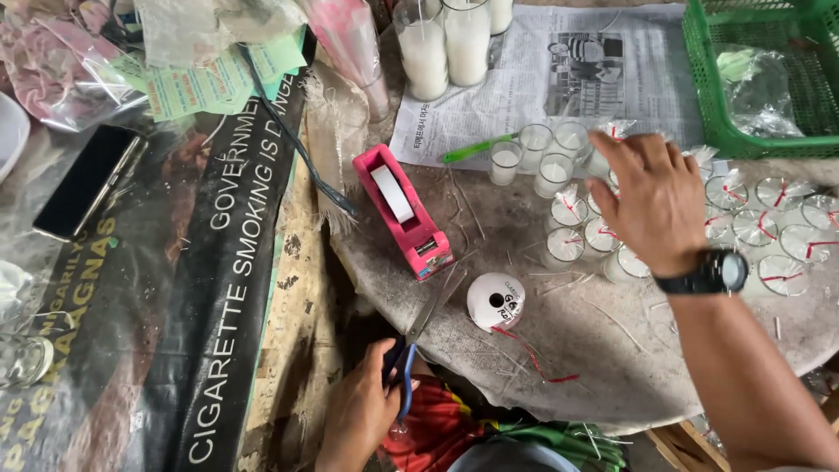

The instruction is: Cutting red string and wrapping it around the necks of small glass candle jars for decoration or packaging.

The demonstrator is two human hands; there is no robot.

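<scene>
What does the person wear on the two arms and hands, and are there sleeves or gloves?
Both hands are bare, without gloves. The right hand has a black wristwatch with a round face on its wrist. The left hand shows no watch and no ring. No sleeves show on either forearm.

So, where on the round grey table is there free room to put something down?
One bare patch lies on the table between the white spool and the right hand's forearm. Another lies between the pink tape dispenser and the wrapped candle cups. The right side is crowded.

Blue-handled scissors (419, 336) angled off table edge, blades apparently shut.
</scene>
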